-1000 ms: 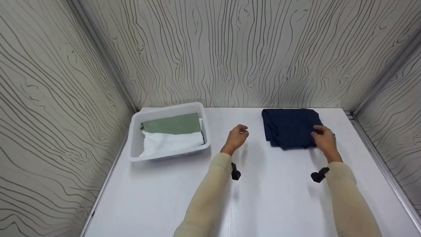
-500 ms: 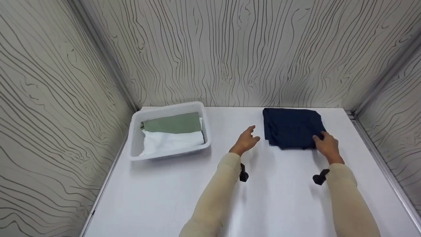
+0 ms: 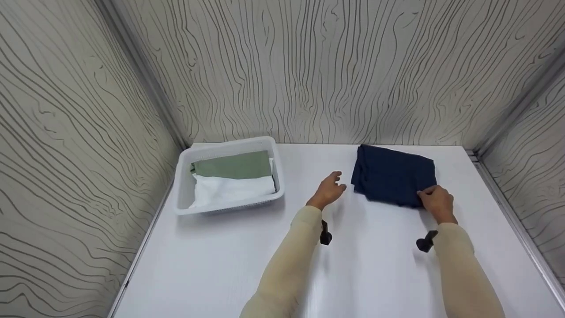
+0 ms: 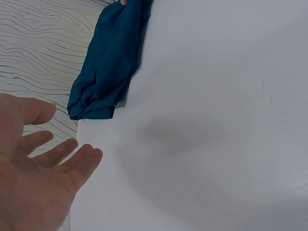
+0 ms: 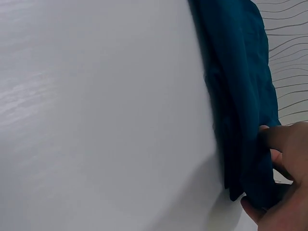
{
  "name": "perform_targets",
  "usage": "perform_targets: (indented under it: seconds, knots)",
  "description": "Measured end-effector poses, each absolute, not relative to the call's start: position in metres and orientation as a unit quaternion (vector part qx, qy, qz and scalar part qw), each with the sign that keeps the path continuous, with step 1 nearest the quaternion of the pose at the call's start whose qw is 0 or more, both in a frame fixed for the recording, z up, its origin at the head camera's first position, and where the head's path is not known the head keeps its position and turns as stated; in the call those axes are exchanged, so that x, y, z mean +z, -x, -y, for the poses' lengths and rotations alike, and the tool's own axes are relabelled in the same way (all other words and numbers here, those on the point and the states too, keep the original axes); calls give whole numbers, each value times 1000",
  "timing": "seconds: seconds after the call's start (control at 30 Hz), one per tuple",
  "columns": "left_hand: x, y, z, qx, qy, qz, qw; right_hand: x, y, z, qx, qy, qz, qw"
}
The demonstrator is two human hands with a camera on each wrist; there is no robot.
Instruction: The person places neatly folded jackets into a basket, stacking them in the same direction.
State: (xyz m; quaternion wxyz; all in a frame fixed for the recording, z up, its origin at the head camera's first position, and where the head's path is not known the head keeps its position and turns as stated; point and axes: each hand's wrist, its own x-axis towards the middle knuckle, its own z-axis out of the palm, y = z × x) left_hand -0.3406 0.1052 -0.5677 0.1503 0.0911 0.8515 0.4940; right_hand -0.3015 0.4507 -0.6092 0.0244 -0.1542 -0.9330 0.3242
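Observation:
A folded navy cloth garment (image 3: pixel 393 176) lies at the back right of the white table, slightly turned, its near right corner pinched by my right hand (image 3: pixel 437 203). In the right wrist view the thumb and fingers of that hand (image 5: pixel 286 168) grip the end of the garment (image 5: pixel 240 82), which looks teal there. My left hand (image 3: pixel 327 191) hovers left of the garment, fingers loosely spread and holding nothing. The left wrist view shows this hand (image 4: pixel 43 168) palm up, apart from the garment's left end (image 4: pixel 108 62).
A white plastic basket (image 3: pixel 279 176) stands at the back left, holding a folded green cloth (image 3: pixel 234 165) and a white cloth (image 3: pixel 234 189). Wood-patterned panels (image 3: pixel 304 70) wall the white table (image 3: pixel 207 260) at the back and both sides.
My right hand has closed on the garment's right corner and drawn it toward me, turning the garment a little. My left hand has moved right, closer to the garment's left side.

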Motion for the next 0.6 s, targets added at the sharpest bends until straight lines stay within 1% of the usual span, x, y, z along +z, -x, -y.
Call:
perform_targets:
  seconds: [0.33,0.6]
  knots:
    - [-572,340,-103,490,-90,-854,151,-611,301,-450,363,192,912,2]
    - [-575,342,-93,499,-79,-851,143,-611,303,-444,389,179,904,-20]
